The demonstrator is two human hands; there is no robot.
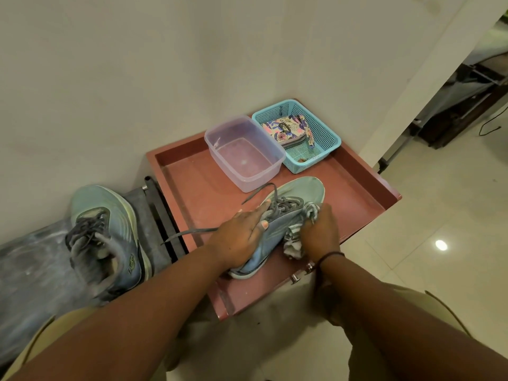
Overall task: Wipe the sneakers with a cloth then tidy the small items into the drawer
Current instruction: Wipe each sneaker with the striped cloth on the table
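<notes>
Lower centre of frame: left hand (pixel 242 232) lay flat on the sneaker (pixel 277 229), fingers (pixel 258 209) spread apart and pressing down on the laces and tongue, thumb hooked at the collar. It pinned the shoe rather than gripped it. Right hand (pixel 321 229) was bunched with fingers clamped on a striped cloth (pixel 295 240), held against the shoe's right side. The sneaker sat toe-away on the red tabletop (pixel 192 182), heel close to the near edge.

Risks, as judged: the heel sat near the edge, so a hard wipe toward the body could push the shoe off. A loose lace (pixel 192 231) trailed left over the tabletop's rim and could snag or drag. Just beyond the toe was a clear plastic tub (pixel 244 152); whether it held water could not be told, but a forward shove of the shoe could bump it.

Left of frame: the second sneaker (pixel 105 235) rested on a grey dusty surface, apart from the tabletop, with a small logo on its side, too blurred to read.

Upper centre-right, farthest: a blue basket (pixel 324 133) touching the tub, holding a floral pouch (pixel 286 127). No readable writing anywhere. The drawer itself was not clearly seen; only small metal knobs (pixel 295 277) showed at the near edge.
</notes>
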